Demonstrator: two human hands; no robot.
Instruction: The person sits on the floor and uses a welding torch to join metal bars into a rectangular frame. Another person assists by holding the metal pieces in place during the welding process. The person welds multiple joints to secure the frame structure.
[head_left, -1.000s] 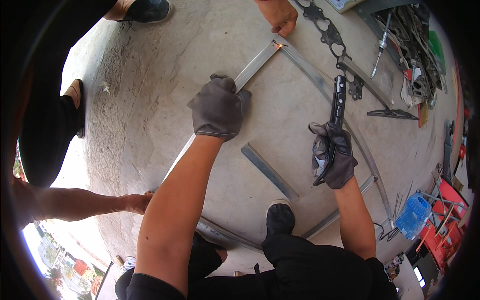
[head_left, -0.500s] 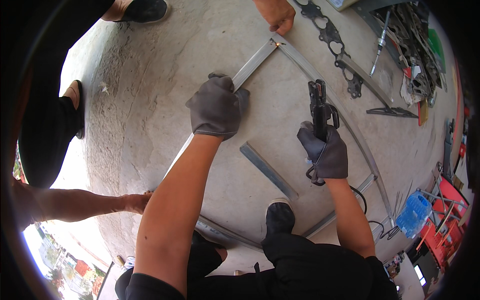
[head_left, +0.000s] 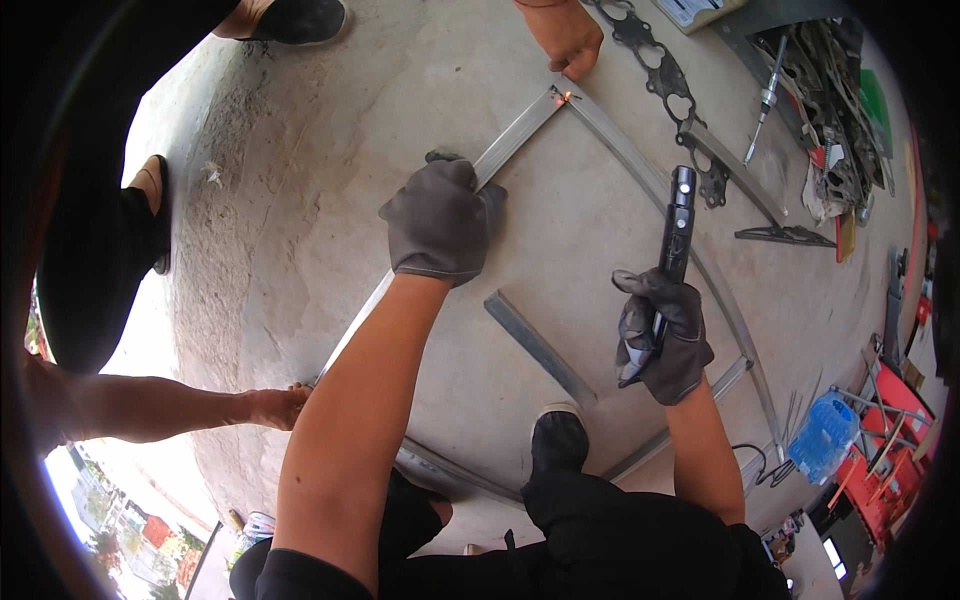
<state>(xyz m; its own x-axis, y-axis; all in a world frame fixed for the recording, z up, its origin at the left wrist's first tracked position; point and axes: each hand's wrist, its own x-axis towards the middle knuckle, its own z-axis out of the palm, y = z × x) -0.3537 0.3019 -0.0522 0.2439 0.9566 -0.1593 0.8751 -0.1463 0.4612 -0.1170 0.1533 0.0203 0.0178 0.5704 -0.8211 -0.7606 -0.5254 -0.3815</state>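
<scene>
My gloved left hand [head_left: 437, 222] is closed round a long, flat metal bar [head_left: 520, 133] on the concrete floor. That bar meets another bar [head_left: 625, 150] at a corner with a small orange glow [head_left: 565, 97]. My gloved right hand [head_left: 668, 348] grips a black electrode holder [head_left: 678, 220] upright, below and right of the glow; I cannot make out a rod in it. A co-worker's bare hand [head_left: 570, 45] touches the corner from above, and another bare hand [head_left: 275, 408] holds the frame at lower left. A short loose strip [head_left: 540, 345] lies between my arms.
A black perforated gasket [head_left: 660, 70] and a pile of metal parts [head_left: 835, 130] lie at upper right. A blue plastic container [head_left: 822, 435] and red items [head_left: 880, 460] are at lower right. A person's legs [head_left: 90, 280] stand on the left, and my foot [head_left: 558, 445] is inside the frame.
My right hand with the holder has moved down toward me, its angle shifting along the way. The glow at the corner dimmed half a second ago and is brighter again. My left hand has barely moved.
</scene>
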